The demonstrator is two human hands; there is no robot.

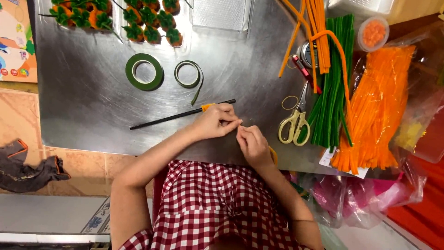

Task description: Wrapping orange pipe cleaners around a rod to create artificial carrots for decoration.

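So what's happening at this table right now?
A person in a red checked top works at a metal table. The left hand grips a thin black stick with a bit of orange wrapped on it, and the right hand pinches something small right beside it, too small to identify. Two rolls of green tape lie above the stick. Yellow-handled scissors and bundles of green and orange pipe cleaners sit to the right, and finished orange-and-green pieces sit in trays at the top.

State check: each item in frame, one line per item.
Left hand: gripping thin black stick, orange wrap begun at its end.
Right hand: fingers pinched beside the left fingers.
Wide green tape roll: flat, wound.
Thin green tape roll: tail loose.
Yellow-handled scissors: closed, flat.
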